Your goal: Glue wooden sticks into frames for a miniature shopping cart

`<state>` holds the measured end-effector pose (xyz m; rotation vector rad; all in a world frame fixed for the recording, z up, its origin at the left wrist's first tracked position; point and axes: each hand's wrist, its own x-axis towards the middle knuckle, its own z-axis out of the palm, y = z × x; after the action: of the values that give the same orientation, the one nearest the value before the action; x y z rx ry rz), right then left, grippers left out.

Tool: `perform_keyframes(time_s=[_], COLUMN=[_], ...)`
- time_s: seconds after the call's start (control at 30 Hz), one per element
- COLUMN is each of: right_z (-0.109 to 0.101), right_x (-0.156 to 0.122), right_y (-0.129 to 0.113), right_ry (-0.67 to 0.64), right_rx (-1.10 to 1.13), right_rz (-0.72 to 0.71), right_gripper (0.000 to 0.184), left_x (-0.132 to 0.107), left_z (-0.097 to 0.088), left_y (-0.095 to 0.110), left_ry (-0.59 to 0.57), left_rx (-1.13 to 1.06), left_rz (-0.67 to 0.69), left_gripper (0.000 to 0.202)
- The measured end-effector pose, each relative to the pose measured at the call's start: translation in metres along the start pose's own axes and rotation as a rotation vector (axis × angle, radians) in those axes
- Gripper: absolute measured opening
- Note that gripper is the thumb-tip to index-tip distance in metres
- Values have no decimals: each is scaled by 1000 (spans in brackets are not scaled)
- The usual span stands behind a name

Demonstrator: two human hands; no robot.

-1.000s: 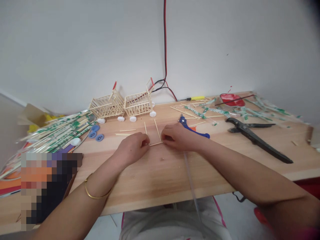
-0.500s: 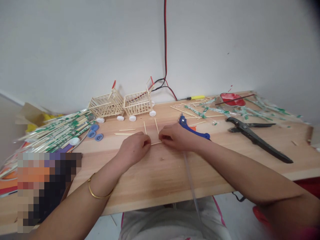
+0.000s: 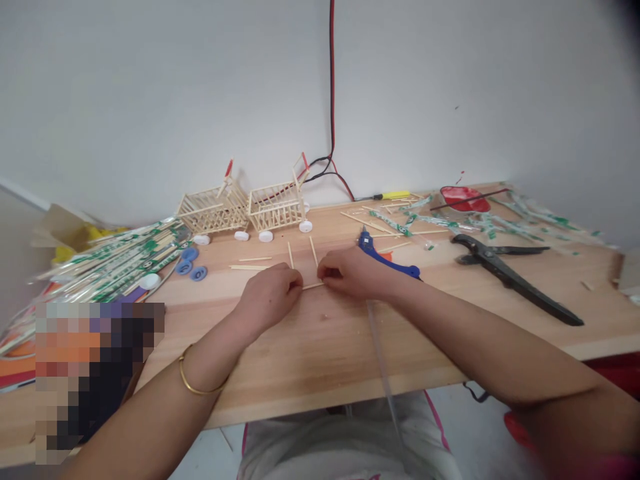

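L hand (image 3: 270, 293): pinched on stick frame's (image 3: 313, 287) L corner
R hand (image 3: 354, 273): pinched on its R corner, apart from L
stick frame: on table (image 3: 320, 360), btwn hands
glue gun (image 3: 367, 243): just past R hand

Thin sticks (image 3: 314, 252) lie left of a glue gun (image 3: 371, 248), miniature shopping carts (image 3: 274, 215) behind and left, pliers (image 3: 505, 273) right.
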<state>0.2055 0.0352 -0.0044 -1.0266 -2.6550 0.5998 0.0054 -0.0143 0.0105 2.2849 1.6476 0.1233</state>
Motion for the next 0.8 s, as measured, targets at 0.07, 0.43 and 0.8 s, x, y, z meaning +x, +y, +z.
perform_keyframes(time_s=[0.07, 0.43, 0.8], right_z=[-1, -5, -8], right_x=[1, 2, -6], right_y=[-1, -2, 3], right_ry=[1, -36, -1], right_rx=[-1, 48, 108], right_rz=[22, 44, 20], right_gripper=[18, 20, 14], left_x=[0, 0, -1], left_z=[0, 0, -4], left_y=[1, -2, -9], left_ry=[-1, 15, 54], left_rx=[0, -13, -98], left_rz=[-1, 27, -59], left_gripper=[21, 22, 16])
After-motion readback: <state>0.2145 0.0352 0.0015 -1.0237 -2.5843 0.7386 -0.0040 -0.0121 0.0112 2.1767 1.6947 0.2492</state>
